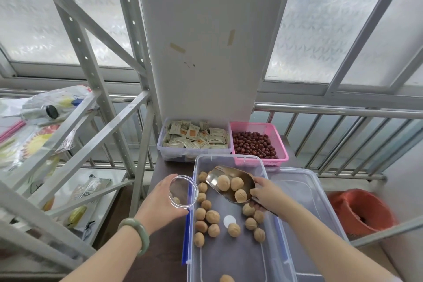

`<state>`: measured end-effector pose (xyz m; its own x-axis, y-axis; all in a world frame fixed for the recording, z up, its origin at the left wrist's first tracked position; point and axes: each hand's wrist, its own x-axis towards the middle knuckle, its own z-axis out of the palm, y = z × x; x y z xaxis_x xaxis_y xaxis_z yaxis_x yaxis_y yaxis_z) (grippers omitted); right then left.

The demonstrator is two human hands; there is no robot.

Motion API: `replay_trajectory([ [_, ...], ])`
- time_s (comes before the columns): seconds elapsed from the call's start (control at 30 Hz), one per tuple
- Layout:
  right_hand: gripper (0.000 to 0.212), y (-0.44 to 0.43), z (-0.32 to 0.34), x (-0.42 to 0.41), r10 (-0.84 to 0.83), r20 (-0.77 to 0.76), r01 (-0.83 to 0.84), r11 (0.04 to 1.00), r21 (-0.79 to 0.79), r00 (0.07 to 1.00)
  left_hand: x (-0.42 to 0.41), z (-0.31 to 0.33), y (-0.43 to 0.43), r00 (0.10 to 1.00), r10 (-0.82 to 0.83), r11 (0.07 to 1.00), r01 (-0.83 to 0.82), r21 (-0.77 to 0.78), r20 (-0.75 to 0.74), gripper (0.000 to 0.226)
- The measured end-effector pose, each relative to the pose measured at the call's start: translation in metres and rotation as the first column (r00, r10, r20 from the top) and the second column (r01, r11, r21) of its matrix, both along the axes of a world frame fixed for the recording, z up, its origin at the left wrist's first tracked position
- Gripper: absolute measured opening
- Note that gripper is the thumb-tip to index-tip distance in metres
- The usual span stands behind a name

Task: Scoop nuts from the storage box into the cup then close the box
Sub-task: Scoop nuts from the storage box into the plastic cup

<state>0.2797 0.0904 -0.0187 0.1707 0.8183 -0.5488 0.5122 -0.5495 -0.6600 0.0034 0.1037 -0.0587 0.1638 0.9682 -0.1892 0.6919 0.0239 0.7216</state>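
A clear storage box [231,258] with blue latches lies open on the dark table, several walnuts [207,220] scattered on its floor. My right hand [265,192] grips a metal scoop [226,177] above the box, with three walnuts in it. My left hand [160,199] holds a clear plastic cup [183,191] tilted toward the scoop at the box's left wall; one nut shows inside it. The box's clear lid [306,192] lies to the right of the box.
Behind the box stand a clear tub of snack packets [194,138] and a pink basket of red dates [258,144]. A metal shelf rack [75,121] with bags is on the left. An orange bin [361,210] sits on the right, railing behind.
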Motion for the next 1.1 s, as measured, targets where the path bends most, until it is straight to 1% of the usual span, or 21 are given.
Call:
replay_trajectory([
  [0.1,0.043,0.002,0.032,-0.001,0.049,-0.006,-0.049,0.999,0.006,0.999,0.003,0.001,0.002,1.0,-0.015,0.999,0.016,0.049,-0.025,0.099],
  [0.2,0.04,0.005,0.064,-0.009,0.112,-0.007,-0.111,0.994,0.018,0.994,0.006,0.002,0.006,1.0,0.004,0.998,-0.004,0.066,-0.011,0.099],
  [0.37,0.037,0.017,0.087,-0.02,0.29,0.121,-0.29,0.957,-0.015,0.949,0.007,0.006,0.01,1.0,0.021,0.996,-0.021,0.088,0.005,0.099],
  [0.43,0.035,0.023,0.089,-0.027,0.379,0.228,-0.386,0.922,-0.015,0.897,0.006,0.007,0.01,0.999,0.033,0.995,-0.034,0.089,0.012,0.1],
  [0.5,0.033,0.028,0.089,-0.034,0.462,0.375,-0.493,0.87,-0.015,0.804,0.004,0.006,0.009,0.999,0.044,0.996,-0.046,0.08,0.022,0.1],
  [0.57,0.031,0.031,0.088,-0.04,0.498,0.487,-0.552,0.833,-0.039,0.717,0.002,0.006,0.009,0.998,0.051,0.996,-0.054,0.069,0.041,0.1],
  [0.63,0.03,0.032,0.089,-0.044,0.519,0.553,-0.584,0.808,-0.071,0.652,0.003,0.006,0.009,0.998,0.039,0.996,-0.042,0.074,0.039,0.099],
  [0.7,0.03,0.033,0.09,-0.047,0.515,0.584,-0.586,0.806,-0.08,0.627,0.003,0.007,0.009,0.999,0.033,0.996,-0.035,0.082,0.029,0.099],
  [0.87,0.029,0.034,0.092,-0.047,0.509,0.619,-0.593,0.801,-0.085,0.598,0.002,0.008,0.01,0.999,0.037,0.995,-0.038,0.095,0.013,0.099],
  [0.97,0.03,0.032,0.095,-0.044,0.483,0.606,-0.555,0.828,-0.082,0.631,0.003,0.009,0.009,0.999,0.041,0.994,-0.045,0.103,0.033,0.094],
  [1.0,0.031,0.032,0.094,-0.04,0.467,0.61,-0.553,0.832,-0.056,0.641,0.004,0.009,0.008,0.998,0.044,0.994,-0.047,0.102,0.032,0.094],
  [1.07,0.033,0.033,0.093,-0.031,0.406,0.59,-0.491,0.871,-0.019,0.698,0.003,0.008,0.009,0.998,0.049,0.994,-0.051,0.095,0.029,0.096],
  [1.1,0.033,0.034,0.091,-0.026,0.394,0.581,-0.461,0.887,-0.036,0.712,0.002,0.008,0.009,0.998,0.05,0.994,-0.052,0.095,0.028,0.097],
])
